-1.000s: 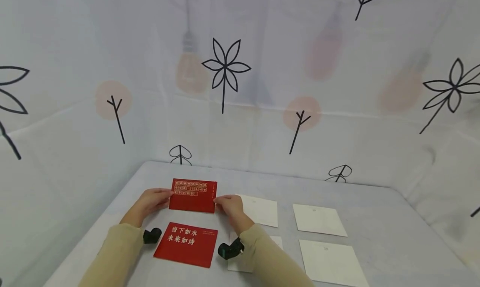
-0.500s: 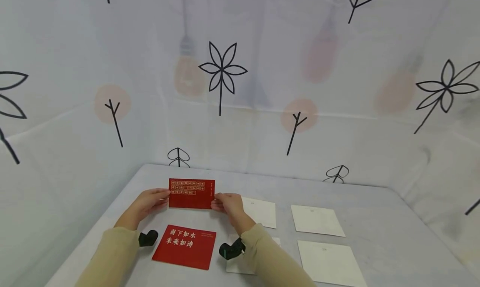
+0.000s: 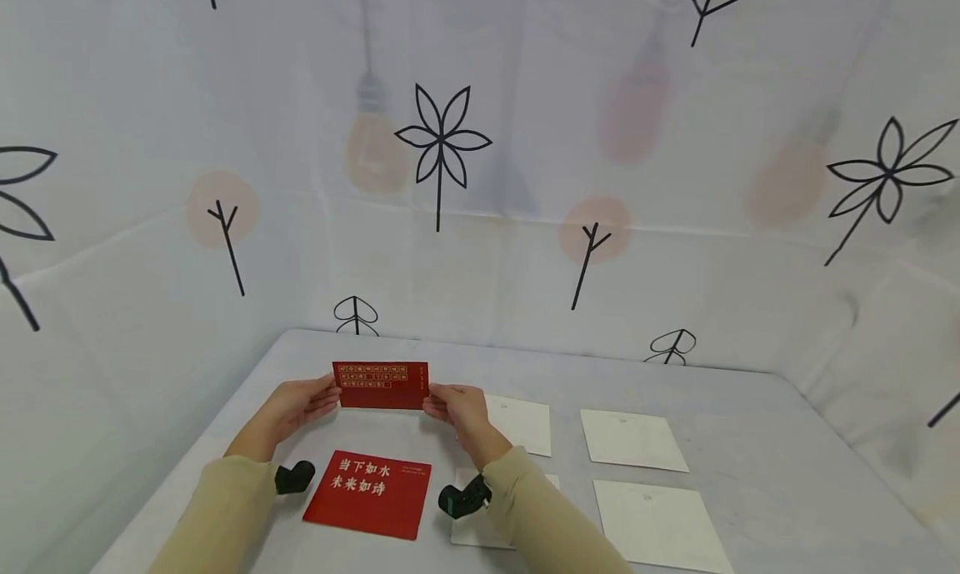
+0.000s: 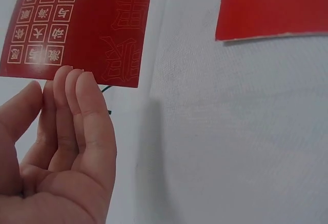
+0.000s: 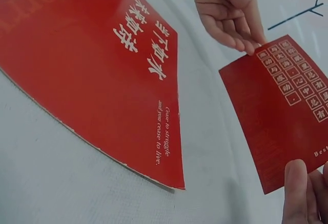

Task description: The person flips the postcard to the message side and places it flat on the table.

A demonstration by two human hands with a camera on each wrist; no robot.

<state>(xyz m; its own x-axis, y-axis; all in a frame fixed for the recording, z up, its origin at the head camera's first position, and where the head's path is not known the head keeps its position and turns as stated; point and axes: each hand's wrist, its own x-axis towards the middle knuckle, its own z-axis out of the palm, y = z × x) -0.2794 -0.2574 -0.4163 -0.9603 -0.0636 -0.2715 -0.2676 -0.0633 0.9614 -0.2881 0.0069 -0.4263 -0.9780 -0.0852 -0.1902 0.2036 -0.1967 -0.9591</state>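
Between both hands, a red card (image 3: pixel 382 398) with rows of small framed gold characters is held up off the table, tilted. My left hand (image 3: pixel 296 409) holds its left edge; in the left wrist view the fingers (image 4: pixel 93 96) meet that edge, with the thumb beside them. On the opposite edge my right hand (image 3: pixel 463 414) pinches it, and in the right wrist view the thumb (image 5: pixel 295 185) lies on the printed face. Nearer me, a second red card (image 3: pixel 367 499) with large white characters lies flat on the table, touched by neither hand.
Several white cards lie to the right, among them a far one (image 3: pixel 633 441) and a near one (image 3: pixel 663 526). Another white card (image 3: pixel 521 424) is partly behind my right hand. Black wrist cameras (image 3: pixel 465 499) sit under the sleeves. A patterned white cloth (image 3: pixel 495 266) rises behind the table.
The held red card has tilted, so it looks shorter from top to bottom. Both hands have shifted slightly left with it. The view has moved a little; the other cards stay put.
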